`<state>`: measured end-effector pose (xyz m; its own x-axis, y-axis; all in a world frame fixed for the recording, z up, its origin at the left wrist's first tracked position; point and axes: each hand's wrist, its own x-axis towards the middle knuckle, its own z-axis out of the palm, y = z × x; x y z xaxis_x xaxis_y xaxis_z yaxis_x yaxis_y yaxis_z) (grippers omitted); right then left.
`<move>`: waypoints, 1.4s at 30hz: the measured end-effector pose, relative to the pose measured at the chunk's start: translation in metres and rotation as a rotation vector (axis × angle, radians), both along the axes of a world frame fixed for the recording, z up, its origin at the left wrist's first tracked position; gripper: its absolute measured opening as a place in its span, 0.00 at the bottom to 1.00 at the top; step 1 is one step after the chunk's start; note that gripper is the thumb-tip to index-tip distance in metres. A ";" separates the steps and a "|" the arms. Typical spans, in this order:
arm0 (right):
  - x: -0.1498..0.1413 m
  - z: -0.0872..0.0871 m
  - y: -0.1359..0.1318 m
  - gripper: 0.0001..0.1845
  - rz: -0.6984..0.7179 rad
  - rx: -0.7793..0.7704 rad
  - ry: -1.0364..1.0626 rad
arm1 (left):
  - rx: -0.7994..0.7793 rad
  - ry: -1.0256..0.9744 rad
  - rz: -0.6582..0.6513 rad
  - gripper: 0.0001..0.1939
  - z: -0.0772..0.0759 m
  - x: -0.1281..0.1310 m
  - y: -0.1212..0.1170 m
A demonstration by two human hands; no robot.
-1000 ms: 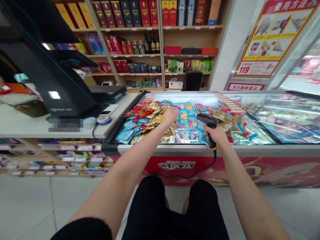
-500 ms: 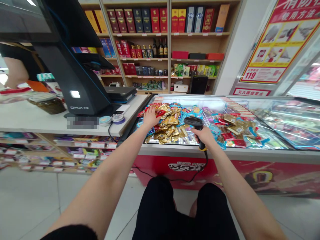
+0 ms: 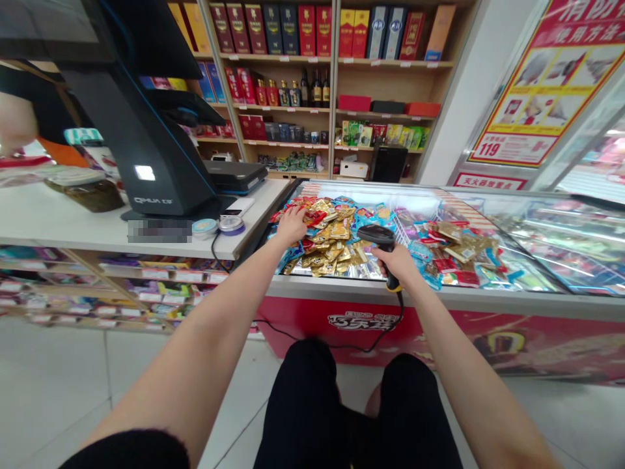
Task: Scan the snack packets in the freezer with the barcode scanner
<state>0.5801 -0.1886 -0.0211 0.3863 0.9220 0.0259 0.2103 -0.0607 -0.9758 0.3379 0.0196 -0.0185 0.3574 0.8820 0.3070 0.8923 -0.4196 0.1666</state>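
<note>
While the left hand (image 3: 291, 225) lay open on the heap of snack packets (image 3: 332, 238), fingers spread over the foil toward the left end of the chest freezer (image 3: 390, 288), the right hand (image 3: 398, 264) was closed around the grip of a corded barcode scanner (image 3: 383, 238). The scanner's long axis ran from its yellow-tipped base near the freezer's front rim up and away from the person, with its black head leaning over the gold packets. Whether the head touched them could not be told. The heap lay directly ahead of both forearms and slightly nearer the left hand, which was in contact with it. More blue and gold packets filled the right side of the freezer, beyond a wire divider (image 3: 403, 228). The scanner's black cord (image 3: 336, 345) dropped over the front rim and looped left across the red front panel. Along the freezer's left end stood a white counter (image 3: 58, 225) carrying a black point-of-sale terminal (image 3: 144, 163). At the counter's far left, a blurred arm (image 3: 12, 120) belonged to someone else. Shelves of boxed liquor and bottles (image 3: 312, 91) rose behind the freezer's far edge.
</note>
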 end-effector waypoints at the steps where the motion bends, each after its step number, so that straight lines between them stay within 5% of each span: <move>1: 0.001 -0.001 0.000 0.11 0.002 0.003 0.002 | -0.028 0.034 0.001 0.36 0.001 -0.002 0.003; 6: 0.009 -0.004 -0.001 0.12 -0.025 0.006 0.016 | -0.112 0.204 -0.014 0.38 0.004 -0.004 0.008; 11: 0.009 -0.003 -0.001 0.13 -0.018 0.013 0.041 | -0.040 0.251 -0.118 0.29 0.009 -0.002 -0.003; 17: 0.006 -0.001 -0.004 0.13 -0.018 0.011 0.048 | -0.080 -0.054 -0.200 0.18 0.019 -0.006 -0.003; 23: 0.010 -0.003 -0.004 0.11 -0.030 0.013 0.043 | -0.099 -0.321 -0.285 0.13 0.035 0.022 -0.024; 31: 0.015 -0.003 -0.008 0.12 -0.032 0.078 0.035 | -0.386 -0.680 -0.357 0.12 0.001 0.066 -0.057; 36: 0.011 0.003 -0.015 0.12 -0.035 0.097 0.070 | -0.358 -0.803 -0.307 0.14 -0.011 0.084 -0.068; 42: 0.009 0.008 -0.022 0.12 -0.019 0.104 0.088 | -0.280 -0.790 -0.253 0.12 -0.006 0.094 -0.077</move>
